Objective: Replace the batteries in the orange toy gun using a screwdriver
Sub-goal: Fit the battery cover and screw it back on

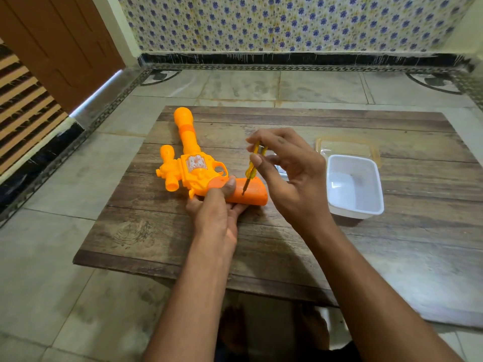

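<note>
Screwdriver (251,169) tip hidden against toy gun (194,167) grip; right hand (290,176) pinches it, left hand (217,207) grips gun.

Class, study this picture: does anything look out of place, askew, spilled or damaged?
Nothing stands out. The orange plastic toy gun lies flat on the wooden board, the yellow-handled screwdriver tip on its grip, and the white plastic tub stands upright.

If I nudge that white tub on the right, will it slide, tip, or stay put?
The white tub looks like thin plastic and appears nearly empty, so it is probably light and would slide easily on the smooth board. Its wide, low shape suggests it is unlikely to tip. It stands apart from the right hand, so nothing steadies it.
</note>
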Demonstrator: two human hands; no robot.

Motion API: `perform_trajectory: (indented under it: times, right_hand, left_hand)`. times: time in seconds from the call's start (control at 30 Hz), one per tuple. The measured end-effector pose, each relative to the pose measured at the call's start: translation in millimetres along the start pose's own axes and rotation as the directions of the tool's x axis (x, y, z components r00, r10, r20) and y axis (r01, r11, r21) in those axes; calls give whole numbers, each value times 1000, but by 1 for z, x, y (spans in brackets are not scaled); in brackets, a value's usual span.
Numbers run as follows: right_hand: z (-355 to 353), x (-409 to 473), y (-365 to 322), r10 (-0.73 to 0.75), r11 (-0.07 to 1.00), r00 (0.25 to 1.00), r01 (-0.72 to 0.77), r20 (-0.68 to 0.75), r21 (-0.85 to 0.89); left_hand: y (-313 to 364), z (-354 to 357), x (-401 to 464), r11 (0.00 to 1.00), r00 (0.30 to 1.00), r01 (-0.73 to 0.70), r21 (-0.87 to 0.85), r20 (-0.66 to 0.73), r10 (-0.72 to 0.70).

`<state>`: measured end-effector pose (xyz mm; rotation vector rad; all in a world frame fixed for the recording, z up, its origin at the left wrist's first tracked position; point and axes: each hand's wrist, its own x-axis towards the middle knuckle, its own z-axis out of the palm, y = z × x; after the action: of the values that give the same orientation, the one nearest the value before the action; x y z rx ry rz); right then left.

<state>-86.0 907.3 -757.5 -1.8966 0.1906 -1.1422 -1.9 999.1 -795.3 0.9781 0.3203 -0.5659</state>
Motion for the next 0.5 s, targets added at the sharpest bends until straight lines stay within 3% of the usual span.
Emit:
perform_trajectory:
  times: [0.1, 0.33, 0.5]
  right_hand:
    - [-1, 1, 0, 44, 996, 999, -45, 14, 75]
    - [1, 3, -2, -43, 994, 999, 41, -13, -98]
    - [-1, 0, -1, 1, 997, 998, -6, 67, 76]
  left_hand:
    - [0, -1, -1, 1000, 1000, -4, 13, -4, 4]
    - [-2, -2, 1, 1000, 1000, 0, -7, 17, 0]
    - [-2, -4, 4, 1000, 1000, -12, -12, 15, 12]
